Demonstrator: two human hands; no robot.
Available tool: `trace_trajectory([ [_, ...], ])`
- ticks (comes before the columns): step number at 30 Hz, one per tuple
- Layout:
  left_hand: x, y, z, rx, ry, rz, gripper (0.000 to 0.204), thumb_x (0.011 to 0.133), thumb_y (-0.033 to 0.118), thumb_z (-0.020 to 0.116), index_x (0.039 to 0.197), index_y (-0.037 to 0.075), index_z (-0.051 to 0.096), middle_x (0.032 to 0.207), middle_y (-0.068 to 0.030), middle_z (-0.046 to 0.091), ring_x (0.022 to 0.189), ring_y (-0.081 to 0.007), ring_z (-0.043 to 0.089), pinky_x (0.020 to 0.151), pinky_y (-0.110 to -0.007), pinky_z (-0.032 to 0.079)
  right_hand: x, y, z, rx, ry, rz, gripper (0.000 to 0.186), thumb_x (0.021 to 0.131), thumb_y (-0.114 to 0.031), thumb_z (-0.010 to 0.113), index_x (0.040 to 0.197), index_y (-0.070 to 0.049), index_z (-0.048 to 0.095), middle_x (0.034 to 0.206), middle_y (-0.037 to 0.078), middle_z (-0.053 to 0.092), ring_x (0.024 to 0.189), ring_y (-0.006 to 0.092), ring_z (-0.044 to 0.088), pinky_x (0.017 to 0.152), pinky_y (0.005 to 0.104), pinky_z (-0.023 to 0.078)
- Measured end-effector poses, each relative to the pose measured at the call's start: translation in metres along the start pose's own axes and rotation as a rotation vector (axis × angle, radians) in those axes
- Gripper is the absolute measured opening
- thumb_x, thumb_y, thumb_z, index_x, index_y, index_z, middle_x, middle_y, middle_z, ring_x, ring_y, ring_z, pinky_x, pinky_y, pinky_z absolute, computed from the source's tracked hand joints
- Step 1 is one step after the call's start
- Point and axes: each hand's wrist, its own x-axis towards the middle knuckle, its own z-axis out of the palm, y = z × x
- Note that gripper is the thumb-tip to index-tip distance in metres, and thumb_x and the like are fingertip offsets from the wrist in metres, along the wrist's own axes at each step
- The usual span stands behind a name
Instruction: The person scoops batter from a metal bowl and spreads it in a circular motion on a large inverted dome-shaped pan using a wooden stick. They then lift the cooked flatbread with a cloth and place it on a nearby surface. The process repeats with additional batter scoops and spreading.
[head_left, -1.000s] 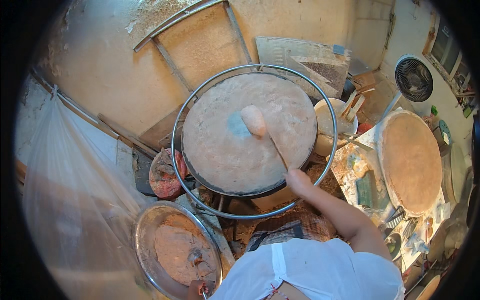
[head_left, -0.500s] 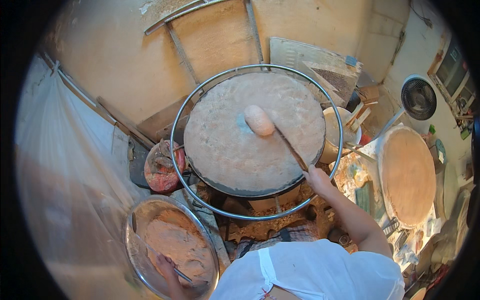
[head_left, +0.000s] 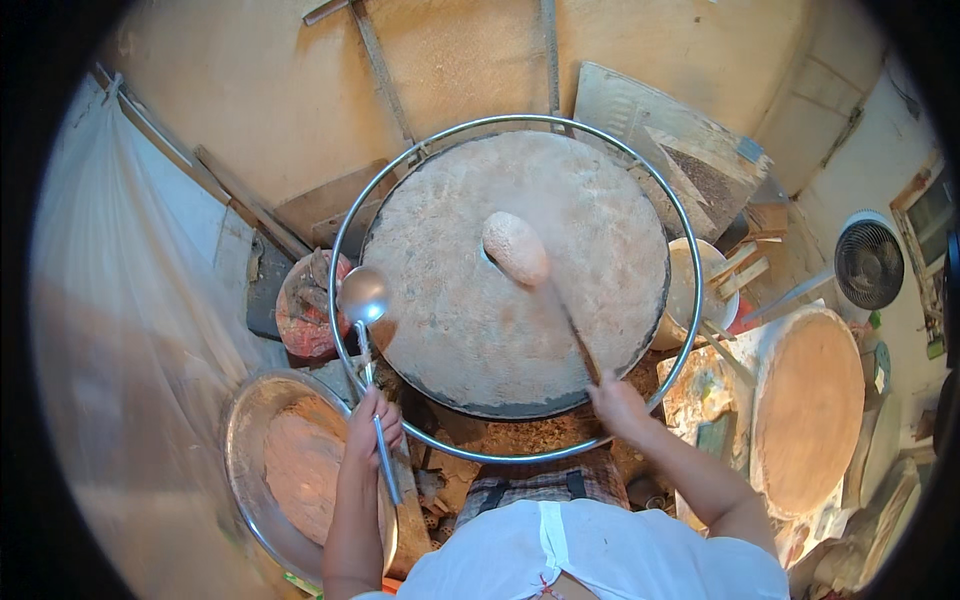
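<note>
A large round griddle (head_left: 480, 408) stands before me, covered by a thin pale layer of batter or dough (head_left: 440, 240). My right hand (head_left: 620, 408) is closed around the thin handle of a stick-like tool. Its far end sits in a rounded pinkish lump (head_left: 516, 248) near the middle of the layer. My left hand (head_left: 374, 428) grips the handle of a metal ladle (head_left: 363, 296), whose bowl is over the griddle's left edge. Left of me, a metal basin (head_left: 240, 450) contains a pinkish thick mass (head_left: 303, 465).
A metal ring rail (head_left: 520, 457) encircles the griddle. At left are a red bucket (head_left: 305, 335) and a plastic sheet (head_left: 110, 350). A white bucket (head_left: 690, 270), a fan (head_left: 868, 262) and a round flat pinkish sheet (head_left: 808, 410) stand at right. Boards (head_left: 665, 150) lean behind.
My left hand has lifted the ladle out of the basin and brought it forward to the griddle's left edge. The lump on the right-hand tool remains near the middle, its handle pointing slightly more toward me.
</note>
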Motion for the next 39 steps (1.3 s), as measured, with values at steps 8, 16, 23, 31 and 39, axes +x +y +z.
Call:
trace_trajectory([
  [8, 0.106, 0.008, 0.072, 0.183, 0.073, -0.054, 0.044, 0.096, 0.05, 0.044, 0.07, 0.015, 0.038, 0.05, 0.0023, 0.034, 0.038, -0.0123, 0.035, 0.037, -0.029, 0.03, 0.029, 0.027, -0.059, -0.046, -0.011, -0.126, 0.037, 0.093, -0.032, 0.051, 0.09, 0.004, 0.048, 0.071, 0.029, 0.06, 0.066, 0.0449, 0.062, 0.058, 0.053, 0.049],
  [16, 0.127, -0.045, 0.127, 0.053, 0.212, -0.066, 0.043, 0.097, 0.048, 0.042, 0.074, 0.012, 0.039, 0.056, -0.0011, 0.042, 0.041, -0.0137, 0.04, 0.038, -0.03, 0.034, 0.013, -0.031, 0.018, 0.115, -0.109, -0.135, 0.031, 0.093, -0.026, 0.052, 0.09, 0.005, 0.046, 0.068, 0.03, 0.059, 0.066, 0.0483, 0.06, 0.06, 0.0548, 0.048],
  [23, 0.047, -0.023, 0.147, -1.091, -0.398, -0.251, 0.041, 0.101, 0.042, 0.034, 0.071, 0.014, 0.041, 0.054, 0.002, 0.038, 0.038, -0.0098, 0.035, 0.039, -0.028, 0.033, -0.04, -0.065, 0.021, 0.268, -0.19, -0.167, 0.032, 0.094, -0.027, 0.052, 0.088, 0.003, 0.046, 0.065, 0.03, 0.057, 0.063, 0.0483, 0.059, 0.056, 0.0528, 0.047],
  [31, -0.129, -0.004, -0.036, -0.925, -0.38, 0.172, 0.044, 0.103, 0.04, 0.028, 0.07, 0.013, 0.04, 0.053, -0.0001, 0.041, 0.034, -0.0151, 0.039, 0.035, -0.031, 0.035, -0.043, -0.077, 0.026, 0.232, -0.162, -0.343, 0.027, 0.093, -0.029, 0.054, 0.096, -0.003, 0.048, 0.066, 0.026, 0.057, 0.063, 0.0448, 0.059, 0.055, 0.0519, 0.046],
  [39, -0.217, -0.124, -0.227, 0.279, 1.033, 0.164, 0.041, 0.098, 0.038, 0.042, 0.072, 0.007, 0.048, 0.055, -0.0089, 0.049, 0.038, -0.0242, 0.048, 0.036, -0.038, 0.041, 0.029, 0.002, -0.003, 0.03, 0.229, 0.022, 0.039, 0.092, -0.03, 0.051, 0.084, 0.007, 0.06, 0.075, 0.032, 0.06, 0.075, 0.0467, 0.062, 0.066, 0.0509, 0.049],
])
